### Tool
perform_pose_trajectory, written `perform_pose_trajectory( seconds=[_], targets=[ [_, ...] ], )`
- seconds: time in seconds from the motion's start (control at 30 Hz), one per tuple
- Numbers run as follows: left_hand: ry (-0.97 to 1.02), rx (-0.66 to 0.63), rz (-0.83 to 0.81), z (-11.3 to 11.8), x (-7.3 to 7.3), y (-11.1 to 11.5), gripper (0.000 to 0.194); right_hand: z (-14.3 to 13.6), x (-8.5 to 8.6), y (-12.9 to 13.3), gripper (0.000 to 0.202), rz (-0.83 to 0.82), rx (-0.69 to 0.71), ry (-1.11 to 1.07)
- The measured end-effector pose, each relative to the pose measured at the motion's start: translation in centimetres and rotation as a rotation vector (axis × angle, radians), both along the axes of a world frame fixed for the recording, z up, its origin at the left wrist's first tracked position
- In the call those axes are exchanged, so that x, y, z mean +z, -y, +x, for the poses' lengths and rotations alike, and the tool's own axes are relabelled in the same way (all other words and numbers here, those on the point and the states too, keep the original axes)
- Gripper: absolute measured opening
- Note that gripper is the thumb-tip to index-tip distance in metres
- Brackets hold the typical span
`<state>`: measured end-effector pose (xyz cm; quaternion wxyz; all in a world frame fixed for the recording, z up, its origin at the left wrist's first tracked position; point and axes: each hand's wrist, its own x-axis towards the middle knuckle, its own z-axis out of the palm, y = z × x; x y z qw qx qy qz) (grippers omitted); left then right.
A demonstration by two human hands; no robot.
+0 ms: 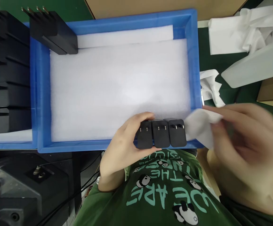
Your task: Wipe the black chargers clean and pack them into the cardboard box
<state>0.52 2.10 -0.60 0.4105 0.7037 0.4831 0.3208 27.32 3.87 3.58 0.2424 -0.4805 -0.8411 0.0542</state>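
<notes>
Three black plug adapters stand side by side in a row, metal prongs facing up, over the front edge of a blue tray. My left hand is closed round the row from its left end, thumb on the near side and fingers on the far side. A white cloth is pinched in my right hand, which is blurred by motion. The cloth's left edge reaches the right-hand adapter. White foam sheets line the tray.
Another black adapter rests at the tray's back left corner. Several more fill a second tray on the left. White cloths and a translucent plastic container lie at the right. Dark machinery with cables stands at the front left.
</notes>
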Motion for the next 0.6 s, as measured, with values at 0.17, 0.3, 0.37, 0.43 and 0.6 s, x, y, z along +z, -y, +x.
perform_pose_trajectory(
  seconds=[0.17,0.3,0.37,0.43,0.6],
  targets=[
    [0.026,0.015,-0.059,0.0,-0.2,0.1,0.084,-1.2,-0.1,0.1,0.049,-0.081,0.038,-0.106],
    [-0.002,0.018,-0.064,0.1,0.0,-0.2,0.068,-2.2,-1.2,0.7,0.066,-0.339,0.199,-0.156],
    [-0.013,0.013,-0.023,0.2,0.4,-0.3,0.054,-2.6,-2.0,0.6,0.066,-0.421,0.246,-0.189],
    [-0.006,-0.007,0.059,0.3,1.1,-0.3,0.049,-2.7,-2.4,0.4,0.058,-0.430,0.279,-0.268],
    [0.035,-0.045,0.254,0.8,3.3,-0.3,0.050,-2.3,-0.7,0.0,0.054,-0.254,0.337,-0.322]
  ],
)
